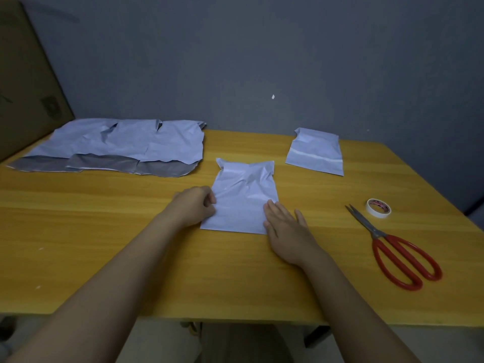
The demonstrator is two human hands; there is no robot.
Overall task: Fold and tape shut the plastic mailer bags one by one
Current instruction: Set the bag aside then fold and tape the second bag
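While both forearms are stretched forward over the yellow wooden table (104,231), a folded white mailer bag (243,197) is held flat at the table's middle between the two hands. Its left edge is pinched by the left hand (195,205), whose fingers are curled in against the thumb, knuckles raised and wrist resting low on the tabletop. Its lower right corner is pressed down by the right hand (284,226), which is laid palm-down with the fingers straight and slightly spread, the fingertips on the plastic and the heel of the hand on the bare wood. A row of unfolded mailer bags (117,145), overlapping one another with their grey flaps turned toward the person, is spread at the far left. A finished mailer bag (315,153), crossed by a strip of white tape, is set apart at the far right. A roll of tape (378,208) and red-handled scissors (392,247), blades closed, are laid near the right edge, just beside each other.
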